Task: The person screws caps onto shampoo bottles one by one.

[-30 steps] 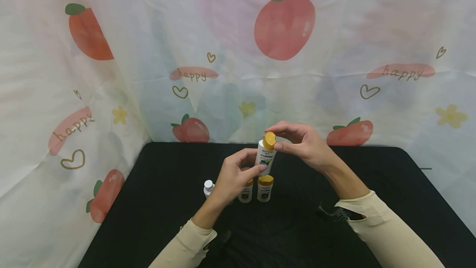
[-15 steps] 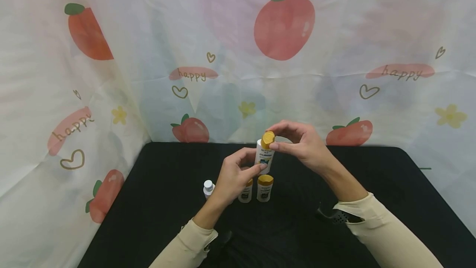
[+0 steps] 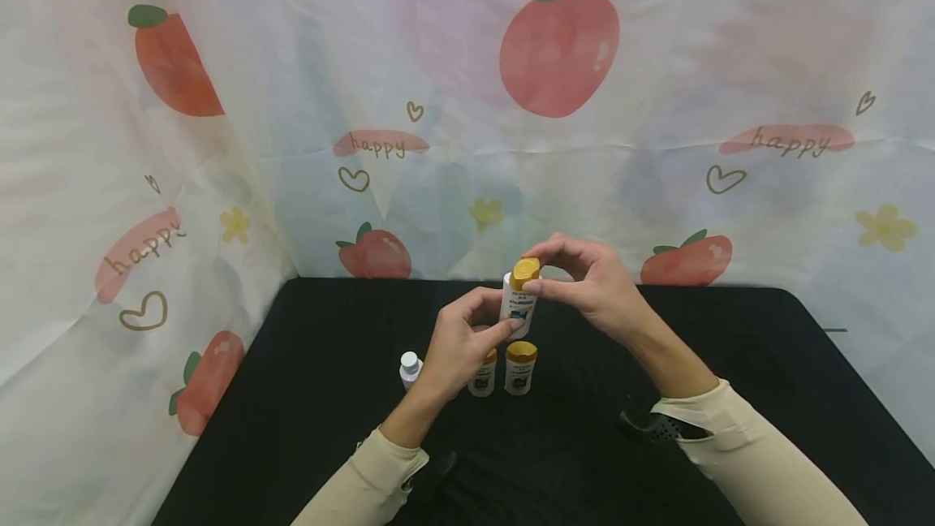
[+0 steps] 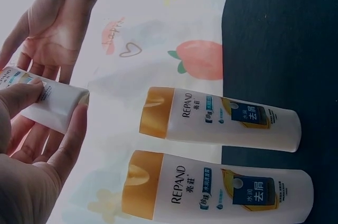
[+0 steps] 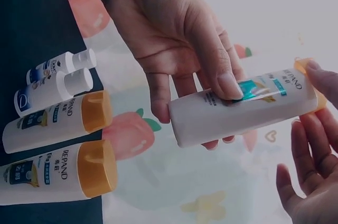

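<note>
A white REPAND shampoo bottle [image 3: 517, 299] with a gold cap [image 3: 525, 273] is held in the air above the black table, slightly tilted. My left hand [image 3: 454, 343] grips its body, thumb across the label, as the right wrist view also shows. At the cap, my right hand [image 3: 602, 289] pinches with thumb and fingers. Whether the cap sits fully on the bottle I cannot tell. Below stand two similar gold-capped shampoo bottles [image 4: 232, 118], upright and side by side; my left hand partly covers one in the head view.
Two smaller white bottles with white caps [image 5: 46, 93] stand left of the gold-capped pair; the head view shows one [image 3: 411, 368], partly behind my left hand. A black-covered table [image 3: 329, 331] spreads around them. A fruit-printed curtain [image 3: 438, 63] hangs behind and at the left.
My right hand has shifted slightly left with the cap, which has turned a little. The held bottle has moved slightly left too. The standing bottles have stayed put.
</note>
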`<control>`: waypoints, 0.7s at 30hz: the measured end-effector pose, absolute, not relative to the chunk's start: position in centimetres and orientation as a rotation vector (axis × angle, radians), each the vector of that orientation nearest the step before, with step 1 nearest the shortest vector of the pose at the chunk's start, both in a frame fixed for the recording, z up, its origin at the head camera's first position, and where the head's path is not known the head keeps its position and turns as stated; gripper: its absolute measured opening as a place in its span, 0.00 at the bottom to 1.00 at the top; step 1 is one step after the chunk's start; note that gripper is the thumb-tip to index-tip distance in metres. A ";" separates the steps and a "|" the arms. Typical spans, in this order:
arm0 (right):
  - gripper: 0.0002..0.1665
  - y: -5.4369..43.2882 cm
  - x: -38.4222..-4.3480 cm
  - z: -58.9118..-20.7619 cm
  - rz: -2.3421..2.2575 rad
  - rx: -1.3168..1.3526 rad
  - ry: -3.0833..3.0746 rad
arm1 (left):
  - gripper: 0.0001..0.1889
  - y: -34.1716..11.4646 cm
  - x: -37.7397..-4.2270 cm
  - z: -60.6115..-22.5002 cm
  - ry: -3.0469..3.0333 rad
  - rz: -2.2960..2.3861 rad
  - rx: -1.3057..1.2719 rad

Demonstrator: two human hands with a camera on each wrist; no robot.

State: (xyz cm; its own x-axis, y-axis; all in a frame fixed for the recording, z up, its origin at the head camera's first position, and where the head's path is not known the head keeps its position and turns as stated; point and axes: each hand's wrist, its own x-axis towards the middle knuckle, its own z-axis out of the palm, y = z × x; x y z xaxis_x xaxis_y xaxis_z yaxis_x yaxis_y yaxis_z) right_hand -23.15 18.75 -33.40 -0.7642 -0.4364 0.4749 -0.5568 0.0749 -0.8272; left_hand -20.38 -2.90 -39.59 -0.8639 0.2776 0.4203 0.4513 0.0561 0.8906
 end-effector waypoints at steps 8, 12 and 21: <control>0.17 18.5 -23.0 -33.5 1.777 1.010 -2.204 | 0.16 -2.9 -20.5 -39.7 -2.178 -1.934 -0.753; 0.17 18.7 -23.1 -33.5 1.783 1.023 -2.225 | 0.16 -3.0 -20.6 -39.7 -2.186 -1.933 -0.742; 0.18 19.1 -23.1 -33.4 1.795 0.999 -2.234 | 0.16 -3.1 -20.8 -39.6 -2.195 -1.927 -0.741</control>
